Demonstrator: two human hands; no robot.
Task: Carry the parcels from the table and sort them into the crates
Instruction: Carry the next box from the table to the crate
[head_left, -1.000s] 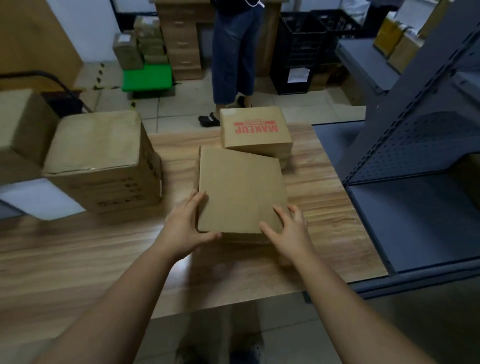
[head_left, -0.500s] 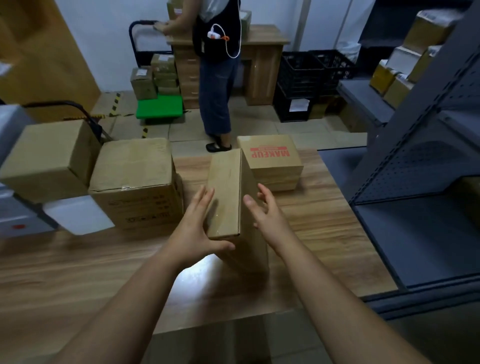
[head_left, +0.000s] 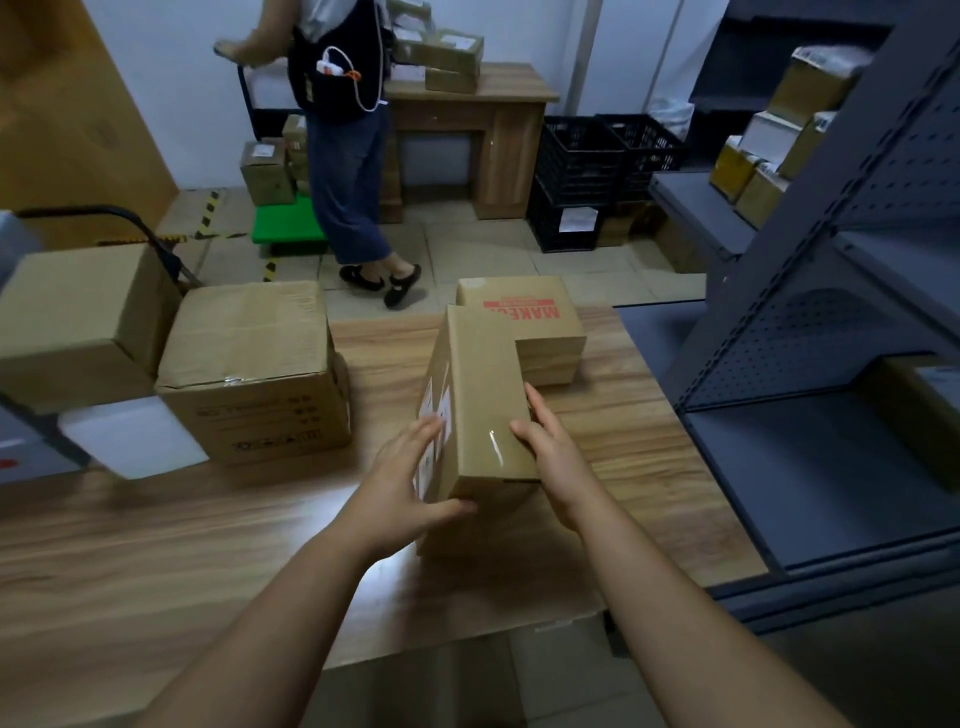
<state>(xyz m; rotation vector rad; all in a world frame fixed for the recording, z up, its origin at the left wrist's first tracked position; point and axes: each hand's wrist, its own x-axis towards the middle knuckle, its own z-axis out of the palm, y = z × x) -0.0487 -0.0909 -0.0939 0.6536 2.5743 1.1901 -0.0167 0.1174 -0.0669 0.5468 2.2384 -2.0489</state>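
**What the view hides**

The plain brown cardboard parcel (head_left: 483, 395) covers part of the red lettering on the red-printed cardboard box (head_left: 540, 322) behind it. The white labels (head_left: 435, 415) on its left face are too blurred to read. The standing person in blue trousers (head_left: 345, 171) is cut off at the top edge.
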